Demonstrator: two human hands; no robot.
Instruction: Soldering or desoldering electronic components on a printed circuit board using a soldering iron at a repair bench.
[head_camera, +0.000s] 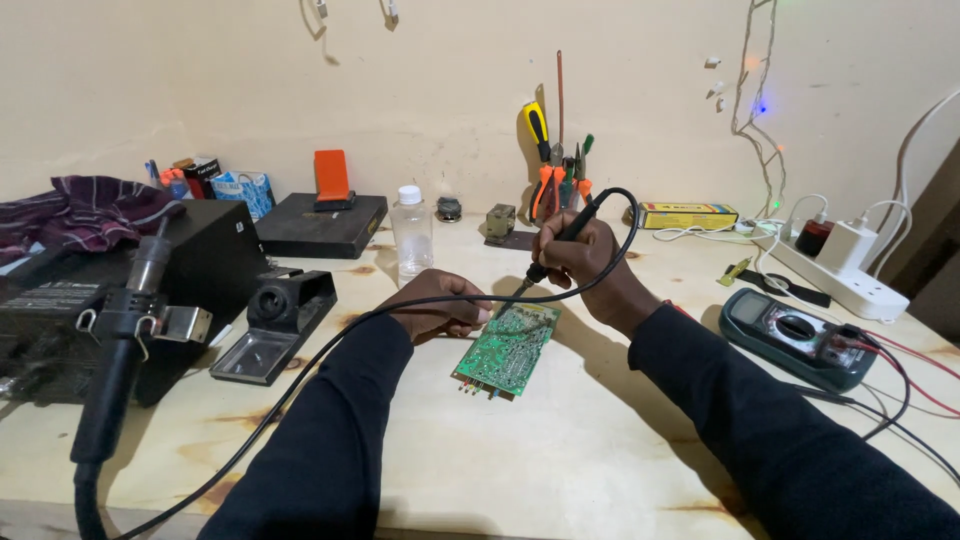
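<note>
A green circuit board lies on the wooden workbench, tilted toward me. My left hand rests at the board's left edge, fingers curled and touching it. My right hand grips a black soldering iron like a pen. Its tip points down at the board's upper edge. The iron's black cable loops over my right hand and runs across my left forearm toward the lower left.
A black soldering station with a hot-air handle stands at left, an iron stand beside it. A clear bottle and tool holder sit behind. A multimeter and white power strip lie at right.
</note>
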